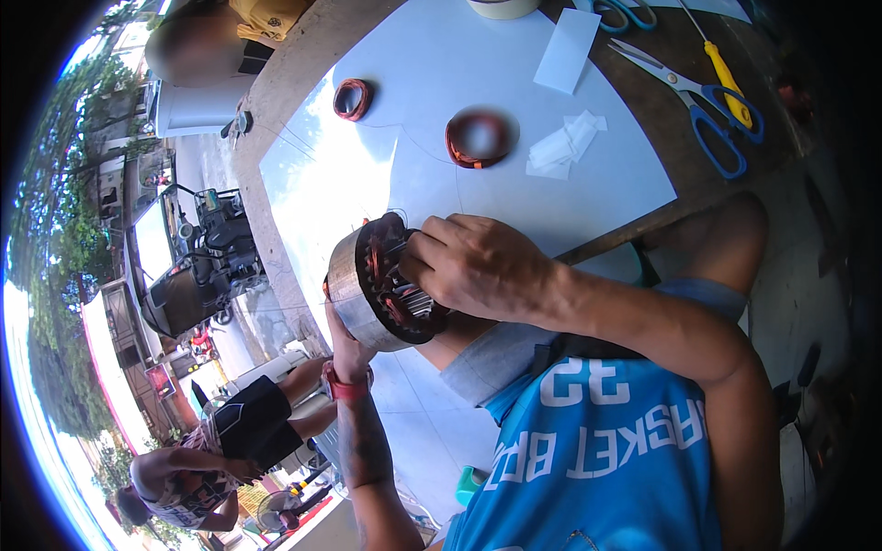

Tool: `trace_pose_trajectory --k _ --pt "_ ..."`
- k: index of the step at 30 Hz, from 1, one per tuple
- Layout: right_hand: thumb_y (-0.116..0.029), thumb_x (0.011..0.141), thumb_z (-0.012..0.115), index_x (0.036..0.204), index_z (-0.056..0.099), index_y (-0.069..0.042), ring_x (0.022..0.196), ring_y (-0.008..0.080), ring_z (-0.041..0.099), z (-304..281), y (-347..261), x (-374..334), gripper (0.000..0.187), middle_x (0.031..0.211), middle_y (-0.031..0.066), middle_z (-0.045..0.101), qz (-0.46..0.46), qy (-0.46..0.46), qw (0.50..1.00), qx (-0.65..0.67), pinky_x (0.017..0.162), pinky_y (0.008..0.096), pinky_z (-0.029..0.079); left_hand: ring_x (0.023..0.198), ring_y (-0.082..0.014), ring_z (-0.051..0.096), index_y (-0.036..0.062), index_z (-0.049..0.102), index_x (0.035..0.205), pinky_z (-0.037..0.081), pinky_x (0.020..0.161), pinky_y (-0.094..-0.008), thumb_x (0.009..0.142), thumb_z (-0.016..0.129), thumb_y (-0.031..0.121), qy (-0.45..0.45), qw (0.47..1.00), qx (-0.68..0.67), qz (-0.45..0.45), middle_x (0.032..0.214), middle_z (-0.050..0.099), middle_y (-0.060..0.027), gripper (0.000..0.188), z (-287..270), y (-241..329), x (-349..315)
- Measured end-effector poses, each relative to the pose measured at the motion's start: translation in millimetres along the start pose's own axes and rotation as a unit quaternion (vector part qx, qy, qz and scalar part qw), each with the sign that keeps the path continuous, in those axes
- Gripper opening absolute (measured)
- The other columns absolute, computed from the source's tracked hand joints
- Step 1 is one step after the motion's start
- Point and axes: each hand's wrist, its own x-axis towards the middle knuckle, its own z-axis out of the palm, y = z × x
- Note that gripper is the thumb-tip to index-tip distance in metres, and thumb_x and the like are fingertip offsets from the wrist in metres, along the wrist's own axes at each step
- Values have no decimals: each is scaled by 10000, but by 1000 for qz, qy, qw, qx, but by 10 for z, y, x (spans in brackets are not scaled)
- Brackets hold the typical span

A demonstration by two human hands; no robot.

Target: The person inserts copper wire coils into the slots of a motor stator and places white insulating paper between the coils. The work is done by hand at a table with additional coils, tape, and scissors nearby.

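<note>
A motor stator (pixel 354 292), a thick steel ring with dark windings around its open end, is held tilted above the near edge of the table. My left hand (pixel 346 342), with a red watch at its wrist, grips the ring from below and behind; most of its fingers are hidden. At the stator's open mouth, my right hand (pixel 482 268) has its fingers pinched together over the slots and windings. What lies between those fingertips is hidden. Two copper wire coils, one small (pixel 352 99) and one larger (pixel 470 163), rest on the table beyond.
A white sheet (pixel 427 64) covers much of the table. White paper slips (pixel 568 145), a white card (pixel 567 50), blue-handled scissors (pixel 694 92) and a yellow screwdriver (pixel 726 78) lie right. A person (pixel 197 464) stands lower left; another (pixel 193 46) is upper left.
</note>
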Motion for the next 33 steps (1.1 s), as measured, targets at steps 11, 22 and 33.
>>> trace_pose_trajectory --k 11,22,33 --pt "-112 849 764 905 748 -40 924 197 689 3 64 8 92 918 64 705 0 15 999 46 793 307 600 1112 -193 686 24 592 1429 534 974 -328 1026 694 159 13 995 -74 73 1241 711 -86 437 23 105 193" --pt "-68 818 831 1122 616 19 938 324 679 29 20 -109 382 1023 151 625 150 1 961 232 875 417 593 1246 -254 647 45 609 1456 464 1103 -403 983 755 109 103 978 -180 -4 1352 701 -117 499 251 27 26" --pt "-135 870 827 1124 663 33 1022 325 663 -32 80 -184 345 1088 175 634 182 3 927 327 916 428 577 1431 -274 508 -11 383 1583 405 1197 -428 893 803 177 121 990 -70 -33 1572 477 -172 829 234 161 -104"
